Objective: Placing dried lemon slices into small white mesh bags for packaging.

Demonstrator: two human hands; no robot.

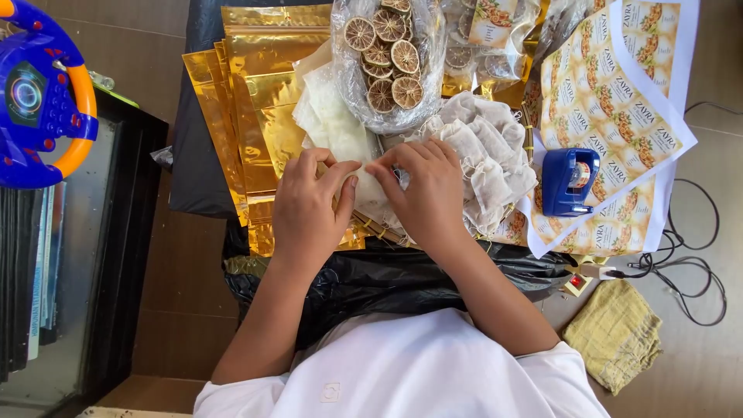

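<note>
Both hands meet at the centre of the table; the left hand (308, 203) and right hand (424, 195) have fingers curled inward, fingertips pinching a small white mesh bag (368, 184) between them; the bag lies just at the near edge of the heap of empty mesh bags (491, 151), which spreads to 2 o'clock of the hands.

At 12 o'clock stands a clear plastic bag of dried citrus slices (387, 58), open end not discernible; at 10 o'clock a stack of gold pouches (251, 101); at 3 o'clock a blue tape dispenser (569, 179) resting on label sheets (611, 116); a black plastic sheet (387, 279) drapes the near edge.

Risks, as judged: the mesh looks thin and loosely woven, so a hard pull at the pinch could tear it or fray its mouth; the citrus bag leans toward the hands and could spill if nudged; the pouches overhang one another and could slide.

Obscured: the bag's opening and any contents are covered by the fingers; whether a drawstring is held cannot be told; the table surface itself is almost wholly covered; the citrus bag and label sheets are cut off at the top edge.
</note>
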